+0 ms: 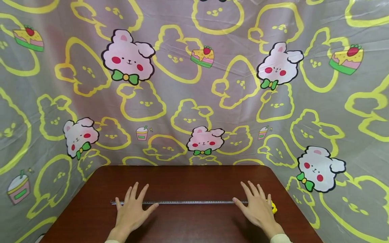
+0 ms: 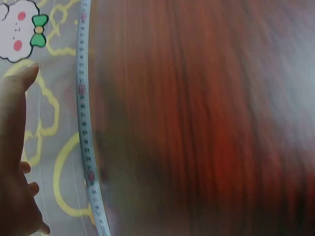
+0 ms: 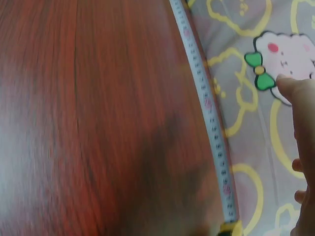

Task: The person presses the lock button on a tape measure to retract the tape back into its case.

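Bunny cloth (image 1: 182, 91) hangs behind the surface (image 1: 194, 224). I see the left hand (image 1: 130, 211) and right hand (image 1: 258, 210), spread and empty, near the tape (image 1: 194, 202) lying across it. One bump could bend the tape.

- Head view: bright, fairly sharp; soft sheen on the curtain (image 1: 182, 89).
- 2 wrist views: pale glare and soft-edged shadows on the table (image 2: 221, 108).
- Left wrist view: tape measure (image 2: 82, 101) print slightly blurred.

We see wide room between the left hand (image 1: 130, 210) and the right hand (image 1: 258, 208), but a long tape (image 1: 194, 202) runs across it. A yellow case (image 1: 274, 207) blocks its right end; a cloth wall (image 1: 179, 91) stops us farther back.
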A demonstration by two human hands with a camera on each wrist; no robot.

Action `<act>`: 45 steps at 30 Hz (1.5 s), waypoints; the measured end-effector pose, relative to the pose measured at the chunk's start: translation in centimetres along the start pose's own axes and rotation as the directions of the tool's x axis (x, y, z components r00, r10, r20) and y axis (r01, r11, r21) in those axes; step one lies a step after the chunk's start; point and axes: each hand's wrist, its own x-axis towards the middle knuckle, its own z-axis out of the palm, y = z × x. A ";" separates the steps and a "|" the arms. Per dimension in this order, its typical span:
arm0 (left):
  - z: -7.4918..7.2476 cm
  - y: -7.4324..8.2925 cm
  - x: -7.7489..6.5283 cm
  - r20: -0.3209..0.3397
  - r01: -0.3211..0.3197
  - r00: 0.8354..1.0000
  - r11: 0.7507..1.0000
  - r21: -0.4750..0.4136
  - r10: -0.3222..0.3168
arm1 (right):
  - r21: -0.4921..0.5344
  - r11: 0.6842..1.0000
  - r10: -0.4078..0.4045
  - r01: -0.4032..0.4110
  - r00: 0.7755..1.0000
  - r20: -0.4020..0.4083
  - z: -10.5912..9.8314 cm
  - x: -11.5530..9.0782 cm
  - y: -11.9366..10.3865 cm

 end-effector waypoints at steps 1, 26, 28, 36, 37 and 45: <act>0.0 -0.3 0.0 0.000 0.006 1.000 1.000 -0.001 -0.006 | -0.004 1.000 0.006 -0.006 1.000 -0.002 -0.1 -0.1 0.4; -0.3 -9.3 1.2 0.254 0.342 0.920 0.928 -0.151 -0.298 | 0.056 0.978 0.202 -0.203 0.979 0.020 0.0 -2.5 8.3; -0.3 -9.7 1.4 0.252 0.371 0.912 0.914 -0.164 -0.325 | 0.065 0.970 0.232 -0.233 0.972 0.029 0.2 -2.7 8.9; -0.2 -11.1 1.3 0.247 0.447 0.885 0.871 -0.204 -0.396 | 0.089 0.936 0.332 -0.340 0.939 0.093 1.2 -3.0 10.2; -0.2 -11.3 1.1 0.239 0.460 0.880 0.862 -0.212 -0.411 | 0.090 0.934 0.339 -0.347 0.936 0.095 1.4 -3.0 10.2; -0.1 -12.0 0.3 0.150 0.474 0.880 0.848 -0.238 -0.450 | 0.067 0.936 0.340 -0.345 0.938 0.069 2.6 -3.2 10.1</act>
